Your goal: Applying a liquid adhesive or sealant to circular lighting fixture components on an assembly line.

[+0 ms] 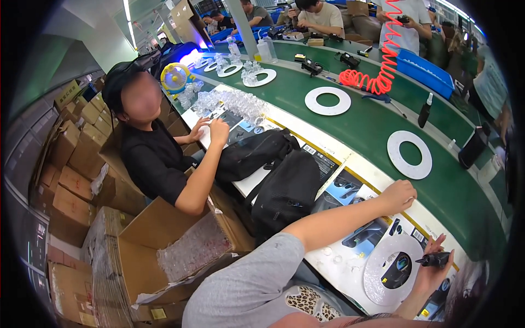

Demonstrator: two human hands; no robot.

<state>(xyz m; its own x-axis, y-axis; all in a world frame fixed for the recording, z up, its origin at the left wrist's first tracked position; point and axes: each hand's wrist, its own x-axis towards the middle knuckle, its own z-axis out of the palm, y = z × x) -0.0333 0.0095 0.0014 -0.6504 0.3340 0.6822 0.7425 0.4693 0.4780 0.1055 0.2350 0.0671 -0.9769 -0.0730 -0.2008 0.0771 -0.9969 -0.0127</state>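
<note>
Left hand [398, 195] closed in a loose fist, fingers curled together, resting knuckles-down at the far edge of the workbench [350, 164] beside the green conveyor belt [372, 123]; whether anything sits inside the fist cannot be told. Right hand [433, 261] down at lower right, fingers wrapped and clamped on a small black tool [436, 258], tip pointing left toward a white ring-shaped disc [391, 269] lying flat on the bench just in front. Tool tip just beside the disc's right rim, contact unclear. Dark printed cards [343, 188] lying on the bench between the two hands. Two more white rings [409, 154] [327, 101] on the belt, well apart. Black bags [284, 188] on the bench to the left. Co-worker in black shirt [150, 156] seated further left, hands near a pile of clear plastic parts [232, 104]. Red coiled hose [383, 60] hanging over the belt. Open cardboard box [180, 246] of clear parts at lower left.
</note>
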